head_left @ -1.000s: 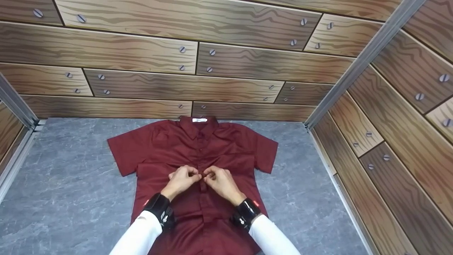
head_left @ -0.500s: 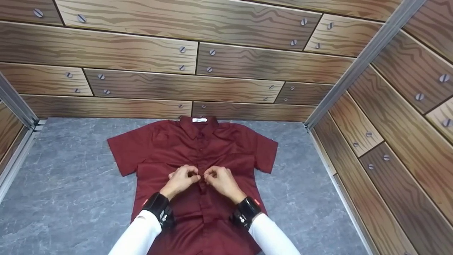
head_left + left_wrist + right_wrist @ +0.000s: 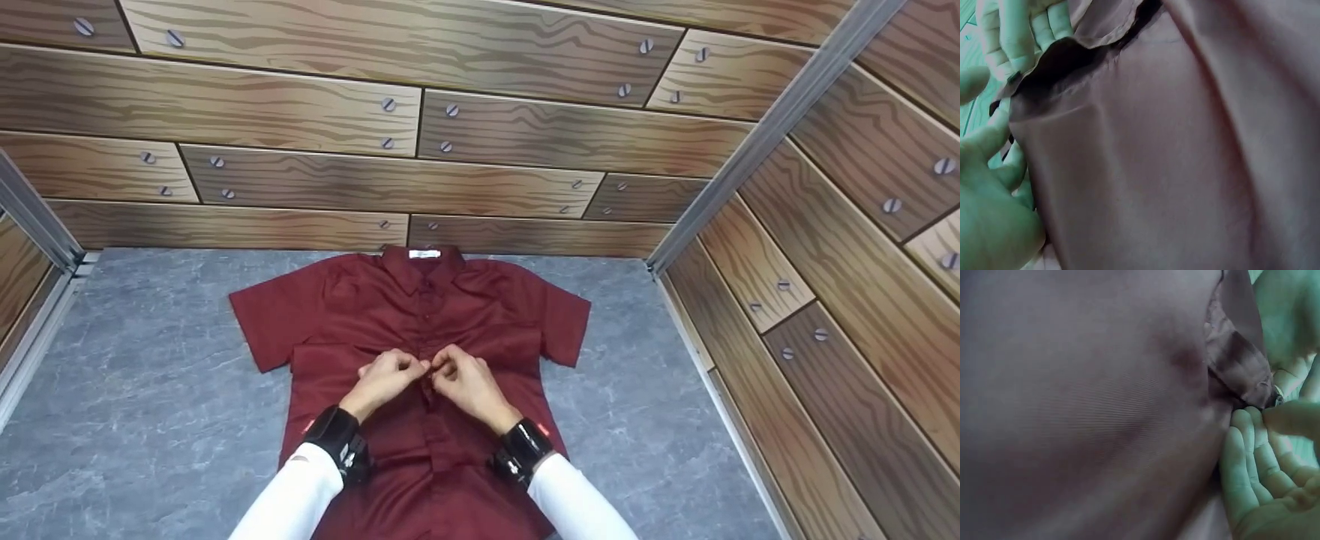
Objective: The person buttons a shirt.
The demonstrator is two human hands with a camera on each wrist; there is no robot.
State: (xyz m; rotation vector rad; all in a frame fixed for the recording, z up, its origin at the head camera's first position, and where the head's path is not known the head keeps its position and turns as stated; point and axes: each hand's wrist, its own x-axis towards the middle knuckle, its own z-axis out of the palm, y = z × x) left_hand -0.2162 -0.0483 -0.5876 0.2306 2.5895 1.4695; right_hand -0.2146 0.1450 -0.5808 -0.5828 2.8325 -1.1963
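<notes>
A dark red short-sleeved button-up shirt (image 3: 345,300) lies front side up, its collar (image 3: 424,266) toward the back wall. Both hands meet at mid-chest over its front placket (image 3: 429,442). My left hand (image 3: 382,382) pinches one placket edge between thumb and fingers. From the other side, my right hand (image 3: 469,382) pinches the placket close by, with the fingertips of both hands nearly together. In the right wrist view a small button (image 3: 1279,400) shows at the fabric edge by the right thumb. The left wrist view shows the placket lifted into an open fold (image 3: 1067,62).
The shirt lies on a grey marbled tabletop (image 3: 150,360). A wood-patterned back wall (image 3: 300,180) stands right behind the collar, and a similar side wall (image 3: 780,352) rises at the right. Metal posts (image 3: 697,202) mark the corners. Both wrists wear black camera bands (image 3: 334,442).
The right fingers have shifted slightly up along the placket, and the left thumb has straightened toward them. The fingertips have come closer together; the rest of the shirt lies as before.
</notes>
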